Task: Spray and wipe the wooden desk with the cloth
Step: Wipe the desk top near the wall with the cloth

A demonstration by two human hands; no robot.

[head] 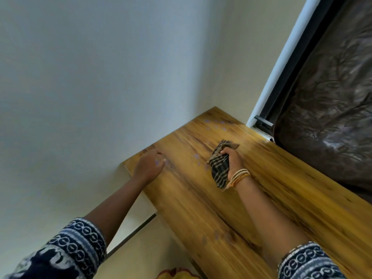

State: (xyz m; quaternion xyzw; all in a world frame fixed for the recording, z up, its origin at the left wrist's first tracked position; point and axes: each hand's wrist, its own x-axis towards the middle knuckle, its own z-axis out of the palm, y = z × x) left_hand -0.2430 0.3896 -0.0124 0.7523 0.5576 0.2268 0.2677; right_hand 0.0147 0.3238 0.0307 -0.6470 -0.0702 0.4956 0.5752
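The wooden desk [261, 198] runs from the lower middle up to a far corner against the wall. My right hand [234, 158] grips a bunched dark striped cloth [220, 168] and presses it on the desk near the middle of the far half. My left hand [150, 165] rests flat on the desk's left edge, fingers spread, holding nothing. Small pale droplets [216, 123] dot the wood near the far corner and beside the cloth. No spray bottle is in view.
A pale wall [100, 87] borders the desk on the left. A white window frame [281, 67] and a dark brown crumpled covering [332, 97] stand along the desk's right side. Something yellow [177, 273] shows at the bottom edge.
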